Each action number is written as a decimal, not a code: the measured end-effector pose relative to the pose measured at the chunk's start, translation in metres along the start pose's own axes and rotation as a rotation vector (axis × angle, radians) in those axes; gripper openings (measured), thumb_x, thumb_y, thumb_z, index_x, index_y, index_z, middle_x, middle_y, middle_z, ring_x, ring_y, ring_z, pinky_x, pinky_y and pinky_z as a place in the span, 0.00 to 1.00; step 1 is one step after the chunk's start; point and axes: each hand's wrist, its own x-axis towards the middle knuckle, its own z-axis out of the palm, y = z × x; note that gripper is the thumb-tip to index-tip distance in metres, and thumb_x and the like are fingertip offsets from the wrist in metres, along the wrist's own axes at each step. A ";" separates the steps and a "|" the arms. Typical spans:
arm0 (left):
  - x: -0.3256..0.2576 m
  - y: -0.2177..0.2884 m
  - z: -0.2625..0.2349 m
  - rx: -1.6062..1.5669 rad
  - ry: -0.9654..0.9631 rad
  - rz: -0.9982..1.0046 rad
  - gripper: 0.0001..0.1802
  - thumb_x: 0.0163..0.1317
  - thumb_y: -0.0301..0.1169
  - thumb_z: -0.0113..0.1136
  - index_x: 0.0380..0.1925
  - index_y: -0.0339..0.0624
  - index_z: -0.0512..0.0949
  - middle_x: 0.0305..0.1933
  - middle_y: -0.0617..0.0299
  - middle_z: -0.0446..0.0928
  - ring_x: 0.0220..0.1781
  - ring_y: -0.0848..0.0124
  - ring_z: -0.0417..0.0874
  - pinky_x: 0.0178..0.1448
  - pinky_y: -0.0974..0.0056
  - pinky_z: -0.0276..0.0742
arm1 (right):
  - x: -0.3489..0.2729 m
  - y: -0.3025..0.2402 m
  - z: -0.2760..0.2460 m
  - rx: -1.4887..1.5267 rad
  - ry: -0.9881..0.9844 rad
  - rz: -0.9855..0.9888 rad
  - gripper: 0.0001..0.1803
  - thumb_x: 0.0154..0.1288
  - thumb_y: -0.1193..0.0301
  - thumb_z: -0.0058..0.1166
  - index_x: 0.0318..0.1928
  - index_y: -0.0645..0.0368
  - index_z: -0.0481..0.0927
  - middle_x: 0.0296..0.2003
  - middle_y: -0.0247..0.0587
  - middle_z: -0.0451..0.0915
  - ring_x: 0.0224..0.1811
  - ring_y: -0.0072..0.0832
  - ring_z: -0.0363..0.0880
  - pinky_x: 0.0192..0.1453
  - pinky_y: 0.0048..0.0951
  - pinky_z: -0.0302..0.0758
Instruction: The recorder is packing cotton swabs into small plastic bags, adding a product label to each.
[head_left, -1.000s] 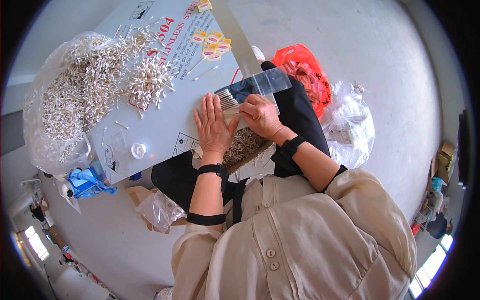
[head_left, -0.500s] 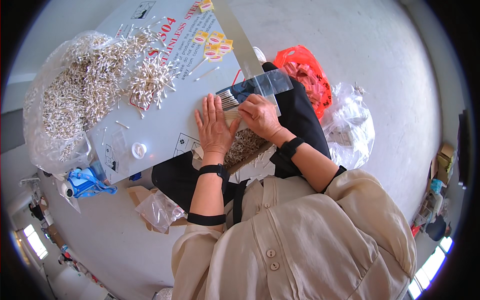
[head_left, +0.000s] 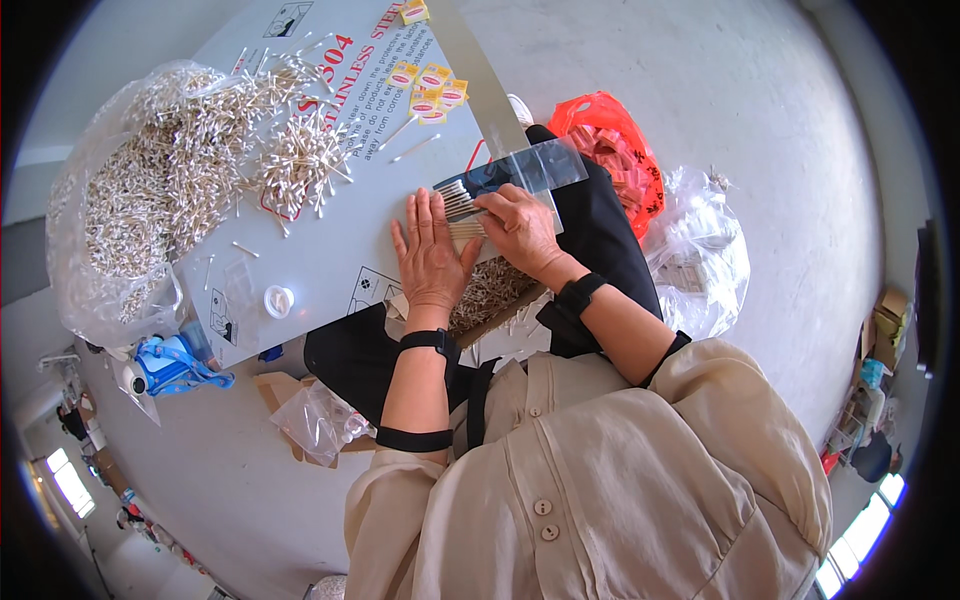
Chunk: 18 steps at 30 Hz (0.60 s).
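Note:
A tight row of cotton swabs point(head_left: 457, 198) lies near the table's right edge, partly covered by my hands. My left hand point(head_left: 430, 255) rests flat against the row's left side, its fingers stretched out. On the other side, my right hand point(head_left: 522, 230) has its fingers bent and pressed together at the swabs' ends; what they pinch is hidden. A clear plastic bag or film point(head_left: 545, 167) lies just beyond, sticking out past the table edge. Below my hands, an open cardboard box point(head_left: 500, 318) in my lap holds many loose swabs.
A big clear bag point(head_left: 75, 180) spills cotton swabs across the table's left, beside a loose swab heap point(head_left: 302, 165). Small yellow-and-white packets point(head_left: 430, 92) lie farther back. A red bag point(head_left: 645, 165) with pink pieces and a clear plastic bag point(head_left: 700, 260) sit right of my leg.
My right fingers have shifted slightly up and to the left along the swabs' ends. My left hand stays in place.

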 end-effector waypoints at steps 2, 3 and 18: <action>0.000 0.001 0.000 0.000 0.000 0.000 0.47 0.62 0.60 0.52 0.72 0.41 0.54 0.78 0.54 0.50 0.80 0.58 0.46 0.79 0.43 0.39 | 0.000 0.000 0.000 -0.004 0.004 -0.001 0.08 0.55 0.71 0.59 0.38 0.55 0.82 0.30 0.41 0.76 0.39 0.43 0.78 0.41 0.44 0.75; 0.000 0.000 0.000 0.000 0.000 -0.001 0.47 0.62 0.60 0.52 0.72 0.41 0.54 0.78 0.54 0.50 0.80 0.58 0.46 0.79 0.43 0.39 | 0.000 0.000 0.000 -0.004 0.004 -0.001 0.08 0.55 0.71 0.59 0.38 0.55 0.82 0.30 0.41 0.76 0.39 0.43 0.78 0.41 0.44 0.75; 0.000 -0.002 0.002 -0.002 -0.002 0.005 0.46 0.63 0.59 0.51 0.72 0.42 0.52 0.77 0.53 0.50 0.80 0.57 0.47 0.78 0.43 0.39 | 0.010 0.000 0.003 -0.036 -0.011 -0.038 0.09 0.56 0.70 0.58 0.39 0.54 0.82 0.30 0.41 0.76 0.38 0.42 0.79 0.40 0.43 0.76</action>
